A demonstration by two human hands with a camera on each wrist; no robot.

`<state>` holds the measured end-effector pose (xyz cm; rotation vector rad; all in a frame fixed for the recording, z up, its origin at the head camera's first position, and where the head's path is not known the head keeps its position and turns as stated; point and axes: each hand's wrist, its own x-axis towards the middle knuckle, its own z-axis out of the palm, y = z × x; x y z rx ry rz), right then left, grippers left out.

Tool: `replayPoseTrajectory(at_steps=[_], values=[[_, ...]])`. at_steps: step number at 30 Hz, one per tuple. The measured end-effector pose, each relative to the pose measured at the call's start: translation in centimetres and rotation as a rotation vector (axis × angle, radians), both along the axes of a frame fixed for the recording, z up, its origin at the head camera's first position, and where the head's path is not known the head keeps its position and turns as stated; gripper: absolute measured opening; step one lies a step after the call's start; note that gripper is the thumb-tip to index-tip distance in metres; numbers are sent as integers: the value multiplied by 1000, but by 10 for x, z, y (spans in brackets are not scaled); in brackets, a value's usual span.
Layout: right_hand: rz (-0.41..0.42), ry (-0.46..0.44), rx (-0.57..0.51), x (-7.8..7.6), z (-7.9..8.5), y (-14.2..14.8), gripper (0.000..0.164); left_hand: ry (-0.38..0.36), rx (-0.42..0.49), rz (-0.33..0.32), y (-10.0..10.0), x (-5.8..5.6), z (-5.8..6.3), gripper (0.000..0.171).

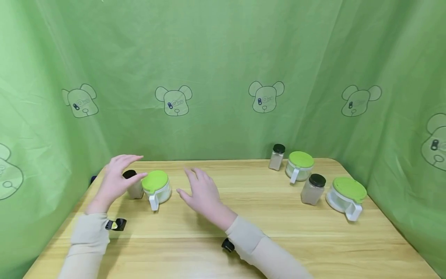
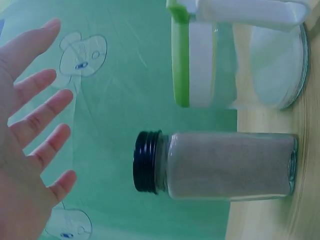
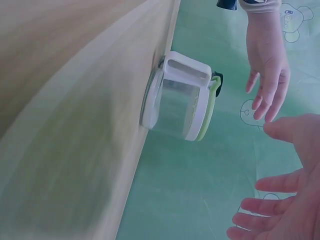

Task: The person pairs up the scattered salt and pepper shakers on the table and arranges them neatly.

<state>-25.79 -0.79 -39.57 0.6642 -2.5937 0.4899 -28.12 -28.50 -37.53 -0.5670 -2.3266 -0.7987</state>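
Note:
On the left of the table, a glass seasoning pot [image 1: 155, 181] with a green lid and white handle stands beside a square glass shaker jar [image 1: 136, 190] with a black lid and greyish contents. My left hand [image 1: 114, 181] hovers at the shaker jar, thumb and fingers spread apart. In the left wrist view that hand [image 2: 25, 130] is apart from the jar's black lid [image 2: 146, 161]. My right hand [image 1: 203, 193] is held to the right of the pot, fingers extended and holding nothing. The right wrist view shows a gap between this hand [image 3: 285, 200] and the pot [image 3: 175, 102].
At the table's right stand two more green-lidded pots, one at the back [image 1: 300, 161] and one nearer [image 1: 348, 190]. Two black-lidded shaker jars, a far one [image 1: 277, 159] and a nearer one [image 1: 312, 190], stand to their left. A green curtain [image 1: 219, 50] surrounds the wooden table [image 1: 167, 248].

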Motion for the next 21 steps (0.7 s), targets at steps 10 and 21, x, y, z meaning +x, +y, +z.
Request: replayPoseTrajectory(at_steps=[10,21], values=[[40,79,51,13,-3,35,50,153,-49,-53,20,4,-1,42],[115,139,105,16,-4,74,45,220,-99,-123,47,7,-5,38]])
